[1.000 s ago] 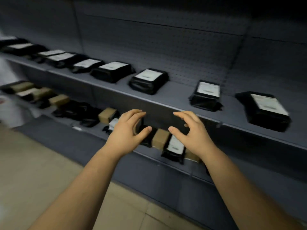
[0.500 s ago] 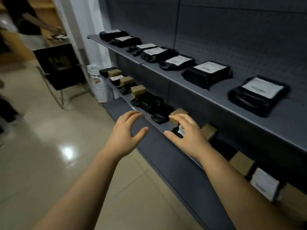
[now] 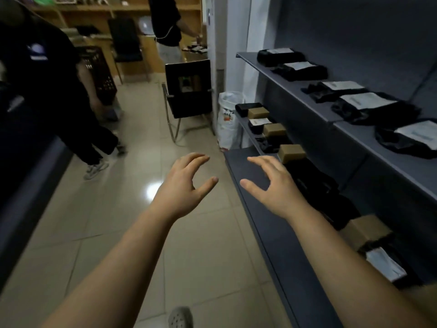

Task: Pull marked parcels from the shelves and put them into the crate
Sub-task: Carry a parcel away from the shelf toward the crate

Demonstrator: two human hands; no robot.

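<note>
Shelving (image 3: 350, 136) of grey metal lines the right side of a dim stockroom with a pale, glossy tiled floor (image 3: 113, 233). At the far end stand wooden racks (image 3: 132, 13), a black chair (image 3: 189, 91) and a white sack (image 3: 228, 119) set against the end of the shelving. One person in dark clothes (image 3: 47, 79) is at the left; a second person (image 3: 168, 24) stands by the racks.

Black parcels (image 3: 369, 107) with white labels lie in a row along the upper shelf. On the shelf below, more black parcels sit mixed with brown boxes (image 3: 291, 153).

Both of the wearer's arms reach forward. The left hand (image 3: 182, 185) hangs over the floor, empty, its fingers spread and loosely curved, thumb out. The right hand (image 3: 274, 188) mirrors it above the grey base deck (image 3: 257, 216), also holding nothing and touching no parcel.

The nearest brown box appears just past the right hand's fingertips; the labelled parcels lie up and to its right, well apart from the left hand.

A black perforated crate (image 3: 99, 74) shows far back on the left, beside the person in dark clothes and well away from both hands; whether that person holds it cannot be told.
</note>
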